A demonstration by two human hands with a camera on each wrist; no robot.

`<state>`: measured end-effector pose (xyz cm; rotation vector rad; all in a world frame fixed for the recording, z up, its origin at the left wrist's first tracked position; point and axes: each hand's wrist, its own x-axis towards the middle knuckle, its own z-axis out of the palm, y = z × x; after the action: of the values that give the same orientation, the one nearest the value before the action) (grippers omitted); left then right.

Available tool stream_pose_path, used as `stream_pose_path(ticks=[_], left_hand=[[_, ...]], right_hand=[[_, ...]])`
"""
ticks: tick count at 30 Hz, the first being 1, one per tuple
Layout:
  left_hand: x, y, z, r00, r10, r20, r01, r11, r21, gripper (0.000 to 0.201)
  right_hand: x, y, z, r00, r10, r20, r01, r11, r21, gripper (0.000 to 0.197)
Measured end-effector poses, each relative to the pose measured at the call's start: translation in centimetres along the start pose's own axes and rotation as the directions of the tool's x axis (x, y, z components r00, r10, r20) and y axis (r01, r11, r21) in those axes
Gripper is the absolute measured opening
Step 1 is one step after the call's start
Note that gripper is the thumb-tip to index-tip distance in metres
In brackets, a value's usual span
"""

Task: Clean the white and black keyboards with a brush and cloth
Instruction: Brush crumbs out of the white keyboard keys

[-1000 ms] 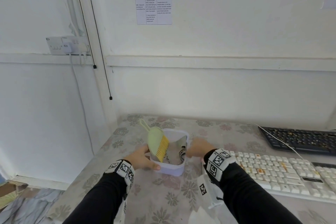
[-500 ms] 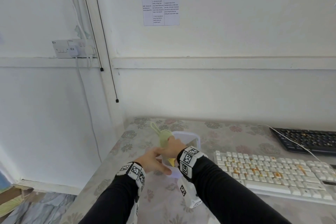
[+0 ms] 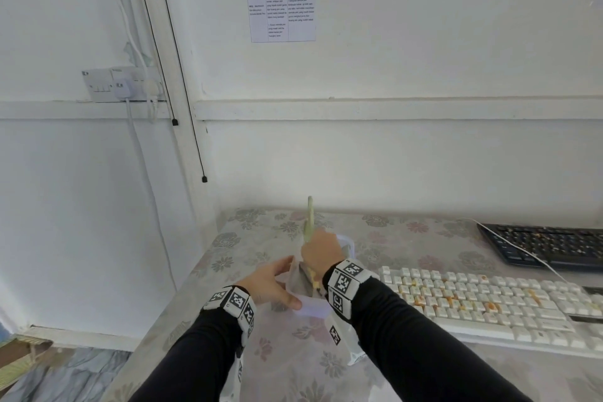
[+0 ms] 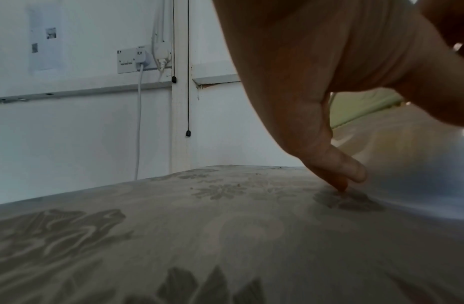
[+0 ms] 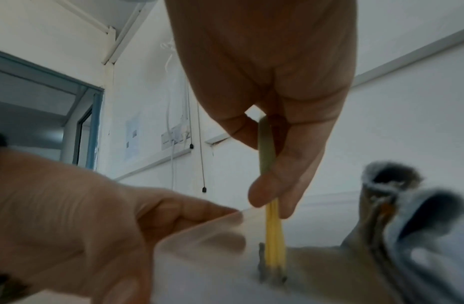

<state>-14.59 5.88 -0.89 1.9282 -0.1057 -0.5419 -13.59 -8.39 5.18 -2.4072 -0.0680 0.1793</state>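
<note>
A translucent white tub [image 3: 314,309] stands on the flowered table, left of the white keyboard [image 3: 489,303]. My left hand [image 3: 273,281] grips the tub's near left corner, thumb along the front wall. My right hand [image 3: 318,250] pinches the green brush [image 3: 309,213] and holds it upright over the tub, handle up. In the right wrist view its yellow bristles [image 5: 273,236] point down onto the grey cloth [image 5: 407,216] bunched inside. The black keyboard [image 3: 554,245] lies at the back right. Both keyboards carry orange crumbs.
The flowered tablecloth [image 3: 261,232] runs into the wall corner at the back left. A white cable [image 3: 522,251] crosses the black keyboard toward the white one. A wall socket [image 3: 120,86] with plugged leads hangs left of the table.
My right hand left the tub's right rim, took hold of the brush and raised it upright. My left hand stayed on the tub. The head view turned slightly left.
</note>
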Motion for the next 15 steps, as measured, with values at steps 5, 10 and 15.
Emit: stream_pose_path(ticks=[5, 10, 15], left_hand=[[0.0, 0.7, -0.1, 0.998, -0.049, 0.034, 0.046, 0.995, 0.084, 0.136], [0.6, 3.5, 0.4, 0.97, -0.232, -0.073, 0.218, 0.963, -0.162, 0.075], [1.9, 7.5, 2.9, 0.835, 0.006, -0.55, 0.032, 0.998, 0.059, 0.059]], right_hand=[[-0.1, 0.8, -5.3, 0.985, -0.049, -0.163, 0.086, 0.97, 0.227, 0.017], [-1.2, 2.9, -11.9, 0.956, 0.002, -0.294, 0.118, 0.913, 0.39, 0.015], [-2.1, 7.4, -17.0, 0.947, 0.025, -0.322, 0.114, 0.907, 0.405, 0.014]])
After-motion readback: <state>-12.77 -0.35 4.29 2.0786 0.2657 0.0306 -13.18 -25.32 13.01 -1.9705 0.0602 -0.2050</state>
